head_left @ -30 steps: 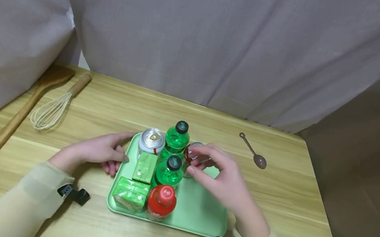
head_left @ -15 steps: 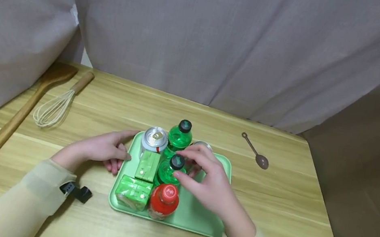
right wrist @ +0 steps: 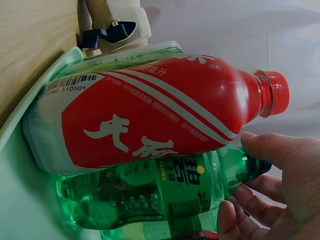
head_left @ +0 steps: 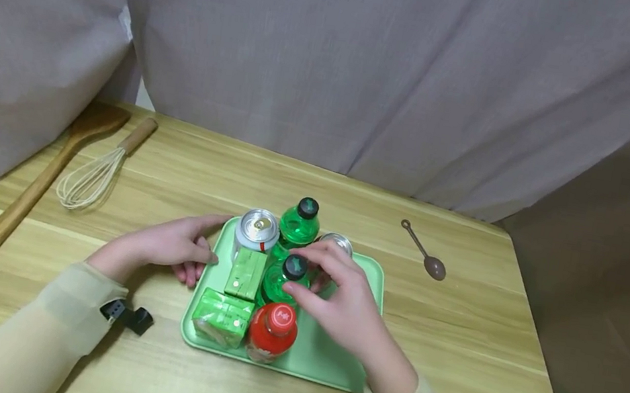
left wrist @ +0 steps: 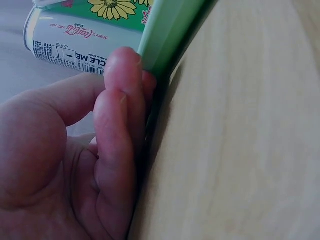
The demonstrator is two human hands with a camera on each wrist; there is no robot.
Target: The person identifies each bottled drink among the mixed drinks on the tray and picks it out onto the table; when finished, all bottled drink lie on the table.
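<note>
A pale green tray (head_left: pixel 326 365) carries the drinks. Along its left rim, my left hand (head_left: pixel 172 246) grips with thumb and curled fingers, beside a silver can (head_left: pixel 257 227); the left wrist view shows the fingers (left wrist: pixel 117 115) against the tray edge (left wrist: pixel 162 37). My right hand (head_left: pixel 349 302) has thumb and fingers round the neck of the front green bottle (head_left: pixel 276 284), just under its black cap. In the right wrist view the red bottle (right wrist: pixel 155 115) stands beside that green bottle (right wrist: pixel 190 185). Behind are another green bottle (head_left: pixel 298 226) and a can (head_left: pixel 340 241), partly covered by the right hand.
Two green cartons (head_left: pixel 246 274) (head_left: pixel 221 318) stand on the tray's left side, near the red bottle. A wooden spatula (head_left: pixel 37 189) and a whisk (head_left: pixel 94 177) lie at the left; a brown spoon (head_left: pixel 423 250) lies at the right. A grey curtain (head_left: pixel 288 50) hangs behind the table.
My right hand has moved left and slightly forward from the back-right can to the front green bottle's neck. My left hand has kept its place at the tray rim.
</note>
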